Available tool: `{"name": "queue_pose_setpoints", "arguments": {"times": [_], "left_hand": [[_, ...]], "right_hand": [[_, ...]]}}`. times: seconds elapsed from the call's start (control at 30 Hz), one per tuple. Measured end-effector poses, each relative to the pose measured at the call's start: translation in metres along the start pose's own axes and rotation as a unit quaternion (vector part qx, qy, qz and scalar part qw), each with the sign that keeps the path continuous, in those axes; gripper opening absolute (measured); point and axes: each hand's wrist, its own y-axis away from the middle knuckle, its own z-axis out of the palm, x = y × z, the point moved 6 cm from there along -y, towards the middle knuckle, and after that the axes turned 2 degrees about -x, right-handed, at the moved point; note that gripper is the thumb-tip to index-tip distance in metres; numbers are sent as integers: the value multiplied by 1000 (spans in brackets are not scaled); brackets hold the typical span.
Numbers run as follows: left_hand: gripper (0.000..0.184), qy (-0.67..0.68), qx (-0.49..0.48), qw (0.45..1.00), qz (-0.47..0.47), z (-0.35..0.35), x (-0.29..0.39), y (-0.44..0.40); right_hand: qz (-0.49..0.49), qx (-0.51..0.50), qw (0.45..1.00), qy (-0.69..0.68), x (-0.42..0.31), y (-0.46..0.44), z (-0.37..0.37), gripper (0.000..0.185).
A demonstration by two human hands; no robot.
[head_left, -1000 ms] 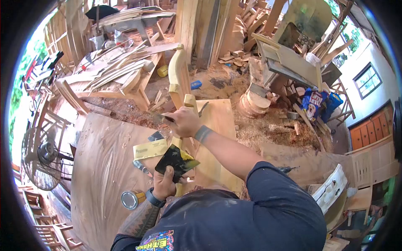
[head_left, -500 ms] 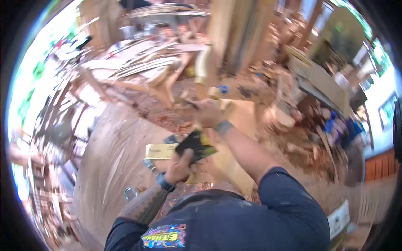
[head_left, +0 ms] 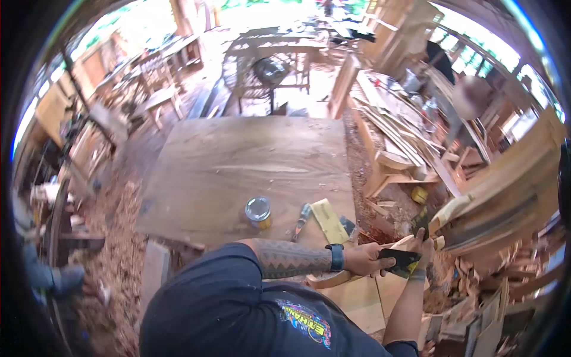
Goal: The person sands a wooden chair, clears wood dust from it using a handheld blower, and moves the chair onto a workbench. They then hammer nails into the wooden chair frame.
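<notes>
My left hand (head_left: pixel 364 260), with a watch on its wrist, grips a thin black and yellow flat piece (head_left: pixel 399 259) between thumb and fingers. Close beside it, my right hand (head_left: pixel 423 247) has its fingers closed around a dark flat piece (head_left: pixel 420 225) that points away from me. The exact kind of either piece is not clear. Below my hands is a curved pale wooden part (head_left: pixel 328 279), partly hidden by my left arm. On the big wooden board near my left forearm lie a yellow rectangular sheet (head_left: pixel 329 221), a slim-handled tool (head_left: pixel 302 221) and a round tin (head_left: pixel 258 209).
The wide wooden board (head_left: pixel 238 154) spans the middle. A fan (head_left: pixel 272 72) and a table frame stand beyond it. Stacked strips (head_left: pixel 395 128) and a leaning plank (head_left: pixel 505 196) occupy the right. A person (head_left: pixel 458 101) is at upper right. Shavings (head_left: pixel 119 238) cover the left floor.
My view has swung left, so the board now fills the middle and my hands appear further right. My right hand has come closer to my left, which still holds the black and yellow piece.
</notes>
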Motion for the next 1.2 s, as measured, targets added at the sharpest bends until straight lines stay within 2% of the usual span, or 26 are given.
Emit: {"name": "queue_pose_setpoints", "arguments": {"times": [0.03, 0.07, 0.1, 0.13, 0.17, 0.2, 0.27, 0.33, 0.4, 0.43, 0.5, 0.6, 0.63, 0.7, 0.73, 0.77, 0.8, 0.87, 0.9, 0.93, 0.97, 1.0, 1.03, 1.07, 1.13, 1.2], "left_hand": [[38, 3, 15, 1000, -20, 0, 4, 10], [35, 84, 36, 996, -5, 0, -45, -1], [32, 213, 70, 974, 27, -6, -21, 29], [34, 232, 98, 961, 118, -15, -37, 41], [34, 261, 157, 949, 85, -26, -38, 70], [35, 196, 200, 951, 130, -45, -43, 97], [38, 250, 218, 940, 77, -63, -48, 164], [40, 300, 312, 899, 67, -72, -81, 226], [44, 229, 316, 918, 73, -76, -99, 285], [44, 303, 336, 888, 83, -71, -104, 304], [46, 442, 366, 814, 91, -57, -108, 337], [45, 499, 286, 813, 90, -55, -117, 344], [46, 374, 295, 876, 72, -65, -126, 347], [43, 341, 246, 904, 69, -84, -133, 354], [42, 315, 253, 913, 49, -98, -129, 366], [41, 293, 261, 919, 26, -107, -127, 381], [38, 313, 266, 909, 64, -113, -141, 388], [37, 369, 297, 877, 87, -133, -160, 418], [37, 396, 309, 859, 100, -142, -171, 433], [36, 292, 382, 874, 70, -155, -196, 454], [36, 185, 443, 876, 36, -166, -232, 474], [36, 76, 494, 866, 0, -175, -263, 490], [36, -38, 535, 843, -36, -184, -269, 506], [35, 131, 562, 817, 0, -191, -284, 517], [34, 449, 558, 695, 65, -202, -291, 537], [35, 454, 542, 701, 96, -213, -267, 556]], "right_hand": [[-18, 7, 1000, 4, -4, 0, 0, 72], [-32, 14, 999, 11, -4, 3, -4, 72], [-46, 23, 999, 15, -5, 6, -7, 72], [-58, -4, 998, -1, 2, 3, -3, 69], [-62, -23, 998, -8, -1, 4, -3, 66], [-65, -41, 997, -15, -10, 6, -9, 63], [-58, -44, 994, -77, -29, 9, -17, 57], [-36, -12, 983, -181, -54, 19, -23, 52], [8, -25, 992, -127, -88, 33, -36, 47], [8, -47, 971, -235, -125, 53, -32, 45], [-63, -116, 957, -259, -203, 94, -8, 38], [-224, -253, 913, -230, -311, 165, 54, 29], [-224, -306, 899, -221, -331, 184, 82, 26], [-128, -470, 851, -194, -335, 212, 148, 27], [-185, -441, 859, -182, -337, 224, 170, 28], [-144, -446, 859, -204, -344, 236, 186, 29], [-101, -449, 858, -226, -350, 247, 202, 31], [75, -511, 787, -336, -345, 276, 235, 33], [16, -523, 806, -275, -352, 283, 246, 33], [-45, -529, 820, -214, -359, 289, 257, 32], [-208, -504, 835, -69, -385, 298, 248, 32], [-112, -530, 831, -126, -363, 298, 273, 28], [-152, -528, 828, -112, -372, 300, 283, 27], [-192, -524, 823, -101, -381, 303, 291, 27], [-236, -517, 816, -104, -411, 311, 302, 27], [-233, -525, 810, -114, -437, 313, 316, 28]]}}
